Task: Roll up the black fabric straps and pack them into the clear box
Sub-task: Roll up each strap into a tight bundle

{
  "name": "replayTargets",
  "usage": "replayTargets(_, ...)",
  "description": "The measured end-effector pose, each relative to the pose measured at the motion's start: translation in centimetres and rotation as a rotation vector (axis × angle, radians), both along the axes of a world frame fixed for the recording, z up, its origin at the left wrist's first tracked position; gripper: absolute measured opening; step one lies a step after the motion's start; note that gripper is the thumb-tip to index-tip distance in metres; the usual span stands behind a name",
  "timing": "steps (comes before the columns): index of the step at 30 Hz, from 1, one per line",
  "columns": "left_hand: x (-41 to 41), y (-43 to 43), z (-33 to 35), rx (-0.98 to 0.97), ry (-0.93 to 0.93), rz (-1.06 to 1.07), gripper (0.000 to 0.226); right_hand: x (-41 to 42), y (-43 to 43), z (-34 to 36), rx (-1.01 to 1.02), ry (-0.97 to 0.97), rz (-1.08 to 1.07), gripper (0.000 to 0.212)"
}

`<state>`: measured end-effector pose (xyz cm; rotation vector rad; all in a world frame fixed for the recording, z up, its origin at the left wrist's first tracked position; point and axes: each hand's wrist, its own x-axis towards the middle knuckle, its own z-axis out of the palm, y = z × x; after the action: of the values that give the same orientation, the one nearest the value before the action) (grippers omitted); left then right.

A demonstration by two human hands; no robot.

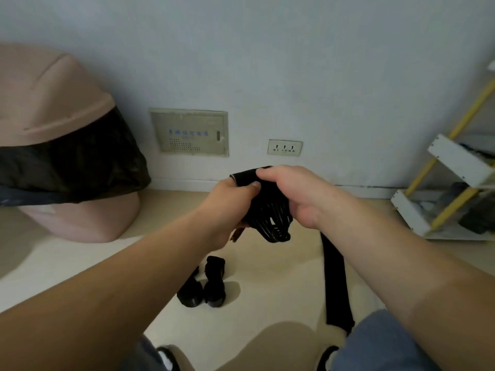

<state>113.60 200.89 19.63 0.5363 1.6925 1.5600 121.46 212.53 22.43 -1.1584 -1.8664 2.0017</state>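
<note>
The partly rolled black strap (267,210) is held above the floor (281,263), gripped by the left hand (227,202) and the right hand (297,194) (loose tail (334,279) hanging toward the right knee (380,341)). Two rolled straps (214,290) are seen beneath.

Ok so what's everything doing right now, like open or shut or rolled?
strap: half rolled, held in the air, tail hanging down
left hand: gripping the strap
right hand: gripping the strap
rolls: rolled up, on the floor
bin: lid on, black bag lining it
socket: nothing plugged in
</note>
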Motion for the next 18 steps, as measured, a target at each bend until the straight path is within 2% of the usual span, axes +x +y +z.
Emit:
replayTargets(7, -0.4, -1.5, -0.6, 0.014, -0.088, 0.055, 0.029, 0.5, -2.1, -3.0, 0.161, -0.048, 0.039, 0.023)
replayTargets(9, -0.5, -1.8, -0.6, -0.022, -0.027, 0.045, 0.037, 0.4, -2.0, -3.5, 0.165, -0.034, 0.038, 0.025)
replayTargets(11, -1.0, -2.1, -0.6, -0.08, 0.207, 0.045, 0.046, 0.3, -1.4, -3.2, 0.119, 0.022, 0.04, 0.026)
replayTargets(13, -1.9, -2.3, -0.8, -0.14, 0.54, 0.083, 0.048, 0.5, -0.5, -2.7, 0.068, 0.083, 0.031, 0.027)
replayTargets(15, -3.0, -2.2, -1.4, -0.166, 0.787, 0.131, 0.031, 0.8, 0.1, -2.5, 0.009, 0.103, 0.012, 0.025)
replayTargets(17, -3.6, -2.3, -1.9, -0.113, 0.924, 0.082, 0.006, 1.2, 0.6, -2.6, -0.071, 0.085, -0.021, 0.025)
replayTargets(18, -3.6, -2.2, -2.2, -0.086, 0.996, 0.017, 0.023, 1.3, 0.7, -2.5, -0.108, 0.071, -0.031, 0.025)
